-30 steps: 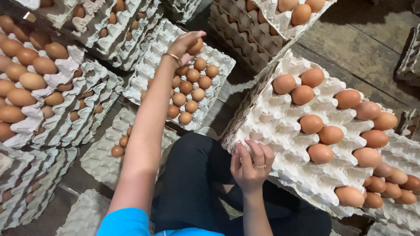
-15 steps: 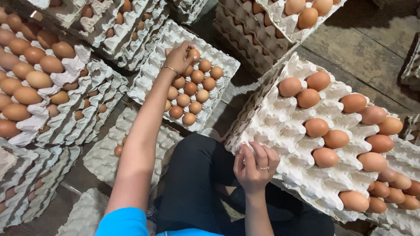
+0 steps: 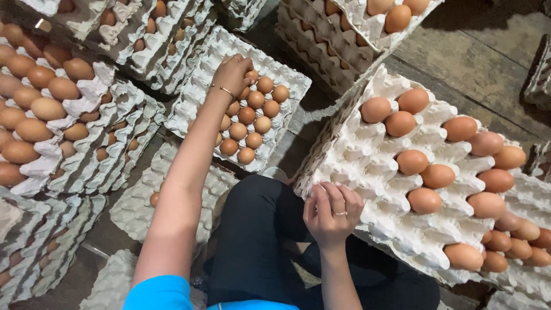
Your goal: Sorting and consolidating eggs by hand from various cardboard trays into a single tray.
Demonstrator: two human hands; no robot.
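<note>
Here, big pulp tray (image 3: 367, 155) leaning tilted at person's right, brown eggs (image 3: 439, 175) sitting on its far half; slide risk if tilt is growing. Right hand (image 3: 332, 211) curling over its near edge, fingers together, holding nothing visible. Smaller tray (image 3: 195, 97) lying flat ahead, half filled. Left hand (image 3: 231, 74) reaching down among its eggs (image 3: 249, 123), fingers closing; grip hidden, cannot tell. Eggs looking small, smooth, fragile.

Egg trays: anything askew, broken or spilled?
No broken or spilled eggs visible. The big tray stack under the right hand sits tilted, its near edge over the person's lap. The left hand rests on a flat tray of smaller eggs.
</note>
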